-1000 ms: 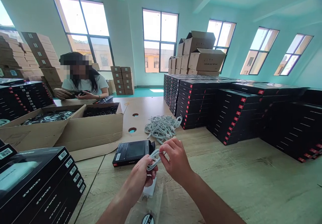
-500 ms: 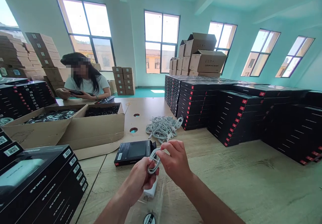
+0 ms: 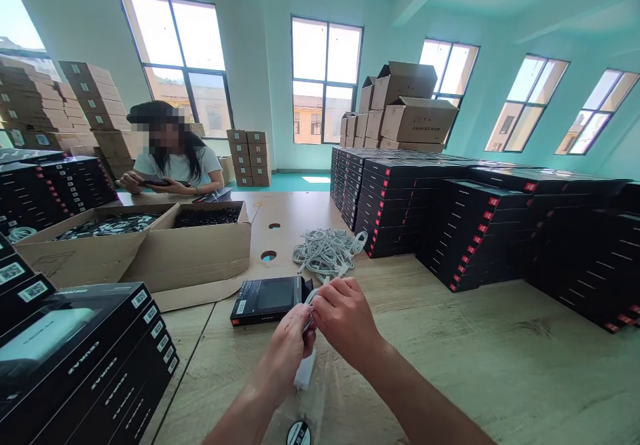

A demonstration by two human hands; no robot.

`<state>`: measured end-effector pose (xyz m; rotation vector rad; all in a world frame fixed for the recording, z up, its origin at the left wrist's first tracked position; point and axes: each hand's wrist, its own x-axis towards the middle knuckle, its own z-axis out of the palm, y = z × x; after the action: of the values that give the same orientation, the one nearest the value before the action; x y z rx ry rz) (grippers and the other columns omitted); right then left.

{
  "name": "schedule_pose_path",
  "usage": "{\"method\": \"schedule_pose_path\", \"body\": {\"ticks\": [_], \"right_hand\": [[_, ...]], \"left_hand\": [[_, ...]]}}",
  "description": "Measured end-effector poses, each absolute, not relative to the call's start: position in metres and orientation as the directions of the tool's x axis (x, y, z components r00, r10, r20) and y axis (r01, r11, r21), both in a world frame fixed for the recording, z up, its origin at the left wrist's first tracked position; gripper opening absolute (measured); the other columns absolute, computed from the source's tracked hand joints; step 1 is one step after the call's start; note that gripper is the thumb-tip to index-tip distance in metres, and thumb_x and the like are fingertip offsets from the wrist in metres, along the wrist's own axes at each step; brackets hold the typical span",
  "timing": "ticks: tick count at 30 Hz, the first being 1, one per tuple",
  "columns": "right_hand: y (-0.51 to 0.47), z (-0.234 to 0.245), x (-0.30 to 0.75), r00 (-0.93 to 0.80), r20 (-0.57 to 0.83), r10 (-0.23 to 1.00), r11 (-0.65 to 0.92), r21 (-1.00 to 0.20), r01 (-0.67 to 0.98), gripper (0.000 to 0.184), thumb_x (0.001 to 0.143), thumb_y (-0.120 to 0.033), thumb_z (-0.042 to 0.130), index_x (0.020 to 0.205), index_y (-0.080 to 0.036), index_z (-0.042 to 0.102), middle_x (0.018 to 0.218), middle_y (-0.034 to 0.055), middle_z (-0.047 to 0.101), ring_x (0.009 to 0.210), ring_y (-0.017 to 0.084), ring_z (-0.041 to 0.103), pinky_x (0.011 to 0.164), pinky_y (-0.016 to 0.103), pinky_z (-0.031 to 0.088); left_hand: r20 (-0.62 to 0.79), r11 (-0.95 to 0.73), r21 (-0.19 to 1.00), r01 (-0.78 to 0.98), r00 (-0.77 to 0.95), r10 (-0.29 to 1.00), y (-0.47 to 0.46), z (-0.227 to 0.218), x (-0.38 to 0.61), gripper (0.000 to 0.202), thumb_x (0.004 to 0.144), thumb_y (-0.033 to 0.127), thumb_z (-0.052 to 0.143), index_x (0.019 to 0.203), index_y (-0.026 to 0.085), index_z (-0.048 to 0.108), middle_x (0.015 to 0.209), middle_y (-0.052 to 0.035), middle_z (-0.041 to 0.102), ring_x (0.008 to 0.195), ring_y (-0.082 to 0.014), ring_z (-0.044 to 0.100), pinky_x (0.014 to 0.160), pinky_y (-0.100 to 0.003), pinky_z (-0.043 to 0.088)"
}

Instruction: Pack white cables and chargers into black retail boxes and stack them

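A coiled white cable (image 3: 311,295) is gripped between my two hands above the table. My left hand (image 3: 291,338) closes round the lower part of the coil, while the fingers of my right hand (image 3: 345,315) pinch its upper right side; both hands hide much of it. Below my left hand lies a white charger plug (image 3: 305,370) on a clear plastic tray (image 3: 315,405), which has a round black-and-white label (image 3: 299,433). Just behind my hands is a flat black box (image 3: 265,300) with its right end flap open. A tangled pile of white cables (image 3: 325,251) lies beyond.
Stacks of black boxes (image 3: 470,231) line the right, and another black stack (image 3: 115,365) stands at near left. Open cartons (image 3: 200,251) with small dark items sit at left, and a person (image 3: 175,158) holds a dark object behind them. Round holes (image 3: 269,255) pierce the table.
My right hand has closed in against my left, and the cable coil now shows less, looking narrower between the fingers. The view has shifted slightly.
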<state>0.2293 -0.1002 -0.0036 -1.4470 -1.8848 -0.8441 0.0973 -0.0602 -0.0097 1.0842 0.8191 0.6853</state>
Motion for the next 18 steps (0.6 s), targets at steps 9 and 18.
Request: {"method": "schedule_pose_path", "body": {"ticks": [9, 18], "right_hand": [[-0.1032, -0.0055, 0.2224, -0.118, 0.864, 0.490, 0.231, 0.001, 0.973, 0.018, 0.099, -0.018, 0.059, 0.082, -0.021, 0.064, 0.087, 0.0042, 0.071, 0.086, 0.020, 0.060, 0.078, 0.033, 0.046], [-0.1017, -0.0093, 0.2263, 0.002, 0.900, 0.436, 0.353, -0.173, 0.920, 0.015, 0.098, -0.017, 0.058, 0.100, -0.024, 0.071, 0.098, 0.0056, 0.074, 0.094, 0.021, 0.065, 0.087, 0.037, 0.050]], "left_hand": [[-0.058, 0.184, 0.957, -0.226, 0.471, 0.880, -0.0607, -0.0158, 0.1060, 0.054, 0.070, 0.069, 0.070, 0.083, 0.023, 0.044, 0.070, 0.0081, 0.042, 0.060, -0.0081, 0.039, 0.055, -0.019, 0.035], [-0.159, 0.298, 0.925, -0.237, 0.471, 0.868, -0.0557, -0.0077, 0.1010, 0.057, 0.065, 0.062, 0.077, 0.099, 0.024, 0.053, 0.071, 0.0077, 0.052, 0.059, -0.0073, 0.046, 0.059, -0.018, 0.039]]}}
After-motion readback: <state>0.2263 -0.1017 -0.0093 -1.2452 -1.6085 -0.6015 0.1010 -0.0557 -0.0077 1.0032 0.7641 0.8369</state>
